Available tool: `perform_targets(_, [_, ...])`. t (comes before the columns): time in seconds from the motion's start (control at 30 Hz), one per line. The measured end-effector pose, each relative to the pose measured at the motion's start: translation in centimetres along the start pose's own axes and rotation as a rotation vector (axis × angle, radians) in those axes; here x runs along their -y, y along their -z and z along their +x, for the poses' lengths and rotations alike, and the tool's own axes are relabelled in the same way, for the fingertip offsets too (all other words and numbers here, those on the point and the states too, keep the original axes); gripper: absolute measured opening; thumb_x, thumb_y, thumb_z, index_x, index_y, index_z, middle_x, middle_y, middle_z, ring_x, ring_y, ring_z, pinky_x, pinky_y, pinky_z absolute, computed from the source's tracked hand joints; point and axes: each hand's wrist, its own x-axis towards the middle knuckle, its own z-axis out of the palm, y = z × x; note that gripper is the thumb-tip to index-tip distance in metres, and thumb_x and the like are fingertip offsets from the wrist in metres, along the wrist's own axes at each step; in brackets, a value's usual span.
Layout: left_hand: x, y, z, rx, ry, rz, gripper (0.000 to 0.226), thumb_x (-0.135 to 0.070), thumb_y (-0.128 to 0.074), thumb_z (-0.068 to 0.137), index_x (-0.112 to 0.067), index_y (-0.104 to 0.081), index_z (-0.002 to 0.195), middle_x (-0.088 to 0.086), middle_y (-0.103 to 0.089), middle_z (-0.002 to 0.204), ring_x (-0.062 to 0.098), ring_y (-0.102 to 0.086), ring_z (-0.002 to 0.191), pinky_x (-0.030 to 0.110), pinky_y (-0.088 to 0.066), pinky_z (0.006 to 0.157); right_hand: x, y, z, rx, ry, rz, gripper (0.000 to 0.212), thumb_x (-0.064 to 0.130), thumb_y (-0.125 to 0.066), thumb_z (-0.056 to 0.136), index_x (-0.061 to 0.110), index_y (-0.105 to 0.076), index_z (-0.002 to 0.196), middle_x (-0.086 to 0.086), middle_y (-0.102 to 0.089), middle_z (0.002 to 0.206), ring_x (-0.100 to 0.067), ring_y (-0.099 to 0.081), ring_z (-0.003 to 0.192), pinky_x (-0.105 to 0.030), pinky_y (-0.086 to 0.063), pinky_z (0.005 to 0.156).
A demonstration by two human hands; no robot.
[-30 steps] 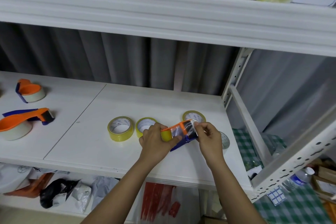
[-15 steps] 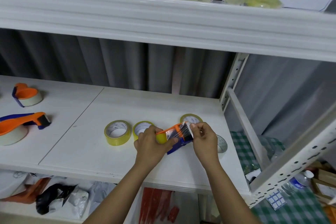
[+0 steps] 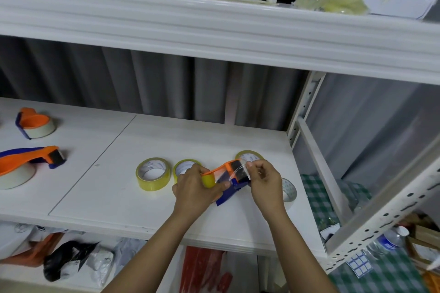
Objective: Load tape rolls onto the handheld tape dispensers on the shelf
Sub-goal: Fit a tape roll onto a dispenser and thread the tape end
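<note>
Left hand (image 3: 194, 191) grips orange dispenser (image 3: 228, 175) at centre frame; right hand (image 3: 264, 179) pinches thin, clingy tape end (image 3: 240, 170), best held by its edge.

Storeroom or packing area: white metal shelving (image 3: 214, 31), cluttered upper shelf, tape rolls (image 3: 153, 177), grey curtain (image 3: 142, 88) behind.

I see a white metal shelving unit (image 3: 214, 38) before a grey pleated curtain (image 3: 154, 88); a green checked cloth (image 3: 316, 197) lies at lower right.
</note>
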Motion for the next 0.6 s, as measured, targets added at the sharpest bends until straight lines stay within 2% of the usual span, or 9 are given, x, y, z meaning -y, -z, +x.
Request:
perform_targets(0.13, [0.0, 0.6, 0.0, 0.053, -0.016, 0.011, 0.046, -0.055, -0.075, 0.065, -0.026, -0.048, 0.089, -0.009, -0.054, 0.087, 0.016, -0.050, 0.090, 0.038, -0.045, 0.083, 0.0, 0.1, -0.1, 0.000, -0.017, -0.023, 0.019, 0.015, -0.055, 0.094, 0.022, -0.059, 0.077, 0.002, -0.066, 0.081, -0.006, -0.062, 0.074, -0.019, -0.052, 0.064])
perform_targets(0.27, [0.6, 1.1, -0.3, 0.157, -0.037, -0.061, 0.026, -0.048, -0.063, 0.082, -0.029, -0.047, 0.091, -0.009, -0.053, 0.095, 0.018, -0.050, 0.099, 0.040, -0.041, 0.091, 0.0, 0.2, 0.3, -0.019, -0.087, -0.041, 0.021, 0.013, -0.054, 0.093, 0.020, -0.058, 0.074, -0.002, -0.066, 0.081, -0.020, -0.063, 0.081, -0.040, -0.056, 0.076])
perform_targets(0.37, [0.8, 1.5, -0.1, 0.141, -0.057, -0.110, 0.024, -0.046, -0.061, 0.085, -0.026, -0.051, 0.093, -0.008, -0.057, 0.094, 0.018, -0.054, 0.096, 0.042, -0.043, 0.091, 0.1, 0.0, 0.6, -0.018, -0.137, -0.024, 0.019, 0.014, -0.054, 0.093, 0.016, -0.059, 0.075, -0.006, -0.067, 0.081, -0.025, -0.064, 0.082, -0.047, -0.056, 0.081])
perform_targets(0.5, [1.5, 2.1, 0.0, 0.202, -0.060, -0.185, 0.015, -0.036, -0.060, 0.088, -0.025, -0.052, 0.096, -0.006, -0.059, 0.097, 0.020, -0.056, 0.096, 0.044, -0.044, 0.092, 0.5, -0.3, 1.0, -0.005, -0.219, 0.060, 0.021, 0.012, -0.052, 0.094, 0.019, -0.057, 0.076, -0.007, -0.066, 0.084, -0.030, -0.064, 0.087, -0.050, -0.056, 0.083])
perform_targets(0.6, [2.0, 2.8, 0.3, 0.282, -0.075, -0.265, 0.010, -0.029, -0.059, 0.091, -0.031, -0.052, 0.097, -0.003, -0.060, 0.101, 0.021, -0.058, 0.098, 0.039, -0.048, 0.090, 0.7, -0.3, 1.2, -0.027, -0.287, 0.135, 0.022, 0.013, -0.050, 0.095, 0.019, -0.056, 0.075, -0.011, -0.067, 0.092, -0.031, -0.064, 0.091, -0.044, -0.058, 0.078])
